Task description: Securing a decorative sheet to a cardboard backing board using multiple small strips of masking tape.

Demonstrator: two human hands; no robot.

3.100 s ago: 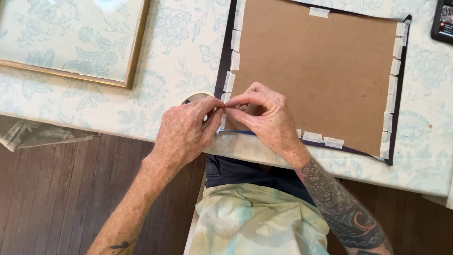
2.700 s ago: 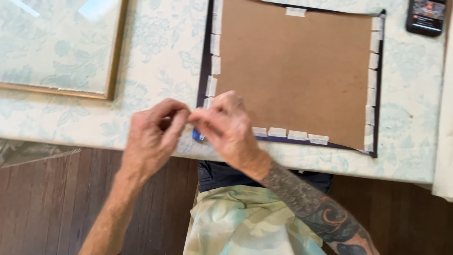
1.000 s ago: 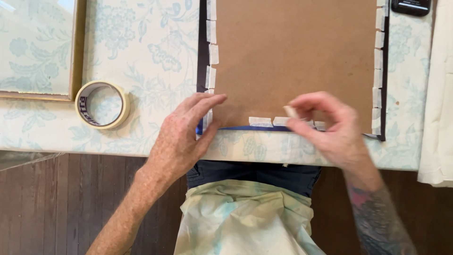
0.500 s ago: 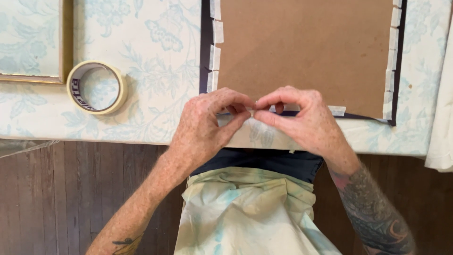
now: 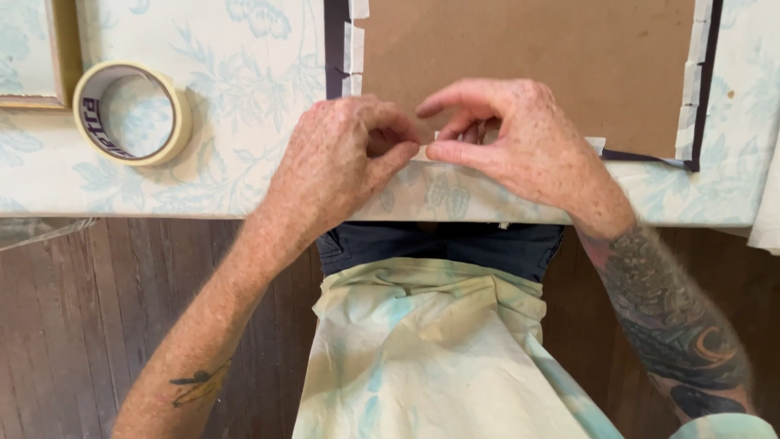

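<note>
Left hand pinching tape strip | right hand pinching same strip | brown backing board beneath

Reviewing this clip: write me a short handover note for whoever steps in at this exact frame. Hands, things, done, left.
Left hand: fingertips pinched at the near edge of the brown backing board, apparently on a small tape piece; the grip itself is hidden.
Right hand: pinched against the left, on the same piece.
Tape roll: flat on the floral tablecloth, left of the board, untouched. A wooden frame corner lies further left.
Done: tape tabs along the board's left edge and right edge.
Left: the near edge shows one tab by the right hand; the hands hide the rest.
</note>
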